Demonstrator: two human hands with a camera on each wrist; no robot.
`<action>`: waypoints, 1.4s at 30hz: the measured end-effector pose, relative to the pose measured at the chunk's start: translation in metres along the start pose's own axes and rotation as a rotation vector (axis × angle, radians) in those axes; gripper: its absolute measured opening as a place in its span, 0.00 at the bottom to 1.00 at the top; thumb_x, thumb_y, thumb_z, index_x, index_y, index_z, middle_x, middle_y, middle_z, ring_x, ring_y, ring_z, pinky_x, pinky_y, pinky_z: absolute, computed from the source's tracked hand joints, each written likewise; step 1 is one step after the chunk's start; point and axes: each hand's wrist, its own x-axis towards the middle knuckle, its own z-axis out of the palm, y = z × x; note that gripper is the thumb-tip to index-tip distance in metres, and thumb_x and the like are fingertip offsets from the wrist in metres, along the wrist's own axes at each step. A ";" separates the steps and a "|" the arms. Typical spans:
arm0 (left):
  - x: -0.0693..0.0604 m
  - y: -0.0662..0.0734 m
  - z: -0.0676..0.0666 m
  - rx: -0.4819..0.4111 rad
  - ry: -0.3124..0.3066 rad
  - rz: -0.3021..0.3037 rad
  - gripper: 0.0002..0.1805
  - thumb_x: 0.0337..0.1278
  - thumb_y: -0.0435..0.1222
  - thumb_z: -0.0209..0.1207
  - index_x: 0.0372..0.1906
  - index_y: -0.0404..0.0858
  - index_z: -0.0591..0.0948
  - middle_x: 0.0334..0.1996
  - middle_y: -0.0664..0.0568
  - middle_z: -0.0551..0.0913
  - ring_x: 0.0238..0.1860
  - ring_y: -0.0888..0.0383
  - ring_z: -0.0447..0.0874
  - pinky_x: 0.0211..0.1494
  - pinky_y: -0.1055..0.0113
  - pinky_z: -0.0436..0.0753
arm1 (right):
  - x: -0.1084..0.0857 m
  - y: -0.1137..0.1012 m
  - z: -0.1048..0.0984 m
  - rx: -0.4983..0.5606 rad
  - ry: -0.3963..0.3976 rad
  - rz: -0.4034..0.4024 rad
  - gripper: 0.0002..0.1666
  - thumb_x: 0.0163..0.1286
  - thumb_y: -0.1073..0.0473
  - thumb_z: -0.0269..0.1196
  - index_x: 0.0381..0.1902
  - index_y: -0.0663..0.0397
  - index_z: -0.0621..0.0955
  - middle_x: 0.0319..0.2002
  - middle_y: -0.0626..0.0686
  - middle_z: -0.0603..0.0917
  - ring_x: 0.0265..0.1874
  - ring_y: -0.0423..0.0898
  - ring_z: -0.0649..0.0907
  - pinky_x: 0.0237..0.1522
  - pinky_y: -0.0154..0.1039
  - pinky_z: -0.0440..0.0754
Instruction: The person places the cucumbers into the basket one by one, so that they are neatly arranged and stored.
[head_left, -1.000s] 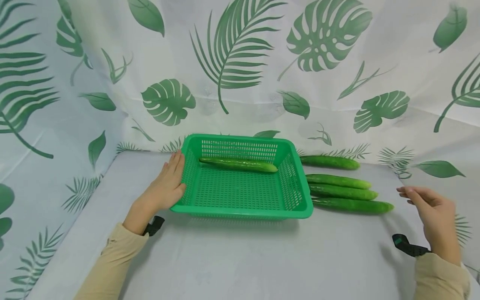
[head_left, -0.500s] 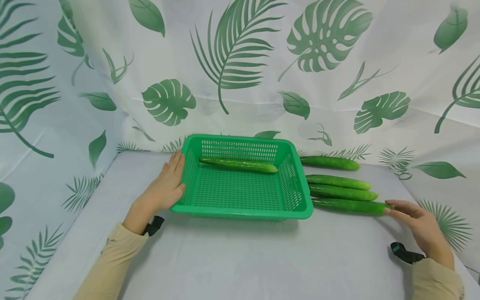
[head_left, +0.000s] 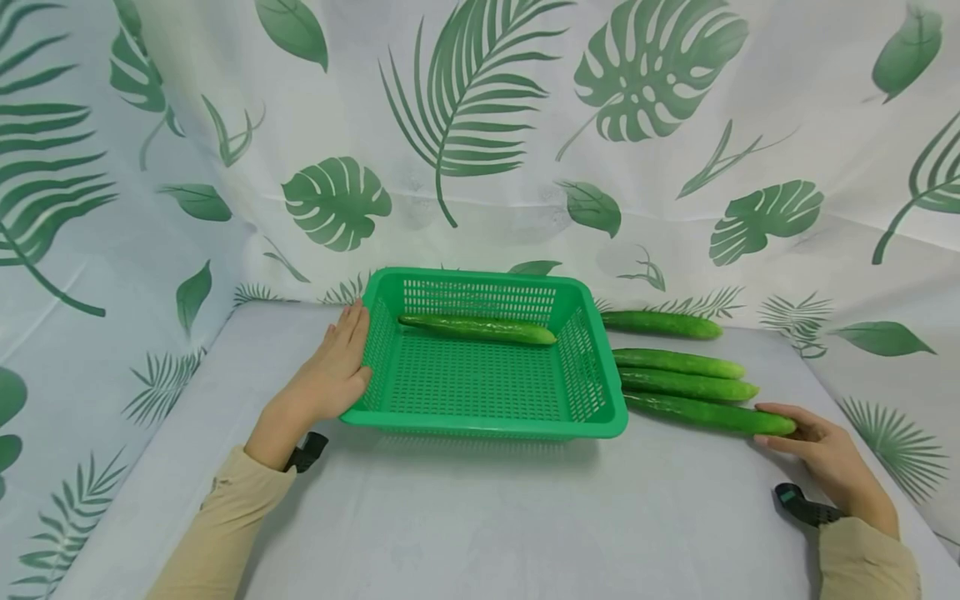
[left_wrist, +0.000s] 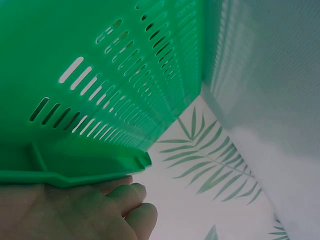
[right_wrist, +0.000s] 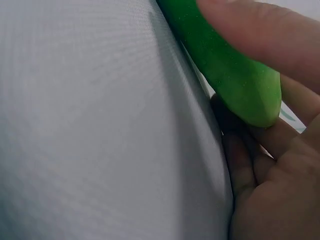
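Observation:
A green plastic basket point(head_left: 480, 425) with slotted walls stands mid-table, one cucumber point(head_left: 476, 329) lying inside along its back. My left hand point(head_left: 326, 379) rests against the basket's left rim, fingers extended; in the left wrist view the hand point(left_wrist: 75, 212) touches the outside of that rim. On the right, my right hand point(head_left: 821, 454) holds the tip end of the nearest cucumber point(head_left: 697, 412) between thumb and fingers. In the right wrist view, the thumb point(right_wrist: 270, 35) lies along this cucumber point(right_wrist: 240, 82), with other fingers on its far side. The basket hides its other end.
Two cucumbers lie side by side just behind the held one, the nearer cucumber point(head_left: 690, 384) close to it. Farther back another cucumber point(head_left: 663, 324) lies near the leaf-print curtain point(head_left: 480, 217). White cloth covers the table point(head_left: 480, 525).
My right hand has come down leftward to the nearest cucumber and now grips its end. That cucumber has shifted slightly toward me and right. The left hand and basket stay in place.

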 end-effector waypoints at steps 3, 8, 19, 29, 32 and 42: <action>0.000 0.000 0.000 0.000 -0.002 -0.002 0.41 0.67 0.33 0.40 0.76 0.27 0.33 0.78 0.38 0.26 0.77 0.45 0.22 0.77 0.44 0.36 | 0.000 -0.001 0.001 -0.012 0.008 0.000 0.39 0.69 0.48 0.66 0.76 0.35 0.65 0.62 0.33 0.63 0.49 0.24 0.65 0.40 0.18 0.67; 0.000 0.000 0.000 -0.002 0.004 0.001 0.41 0.66 0.32 0.40 0.76 0.27 0.33 0.78 0.38 0.27 0.77 0.46 0.22 0.77 0.44 0.36 | 0.000 -0.001 0.001 -0.008 0.028 -0.040 0.37 0.68 0.52 0.67 0.73 0.39 0.69 0.53 0.27 0.66 0.45 0.23 0.69 0.38 0.20 0.69; -0.001 0.001 -0.001 -0.001 -0.003 -0.005 0.41 0.67 0.32 0.40 0.76 0.27 0.33 0.78 0.39 0.26 0.77 0.45 0.22 0.77 0.44 0.37 | -0.002 0.006 -0.004 0.260 0.045 -0.084 0.34 0.66 0.67 0.67 0.69 0.44 0.75 0.53 0.29 0.69 0.45 0.26 0.74 0.39 0.21 0.76; -0.002 0.004 -0.003 -0.016 0.013 0.004 0.41 0.65 0.31 0.40 0.76 0.25 0.35 0.78 0.35 0.28 0.77 0.43 0.24 0.76 0.43 0.38 | -0.011 0.000 -0.013 0.533 0.104 -0.186 0.30 0.60 0.80 0.65 0.56 0.49 0.85 0.47 0.34 0.83 0.35 0.35 0.82 0.35 0.27 0.82; -0.002 0.003 -0.002 -0.013 0.009 0.001 0.41 0.65 0.31 0.40 0.76 0.26 0.34 0.78 0.36 0.28 0.77 0.43 0.23 0.77 0.43 0.38 | -0.014 -0.004 -0.017 0.569 0.121 -0.219 0.30 0.59 0.82 0.64 0.54 0.52 0.86 0.47 0.35 0.84 0.33 0.36 0.83 0.35 0.26 0.82; 0.000 0.000 0.000 -0.006 0.006 0.004 0.42 0.66 0.32 0.40 0.76 0.26 0.34 0.78 0.36 0.28 0.77 0.44 0.23 0.77 0.43 0.38 | -0.026 -0.024 -0.031 0.677 0.160 -0.299 0.33 0.61 0.85 0.59 0.61 0.59 0.81 0.52 0.40 0.81 0.42 0.33 0.83 0.39 0.25 0.81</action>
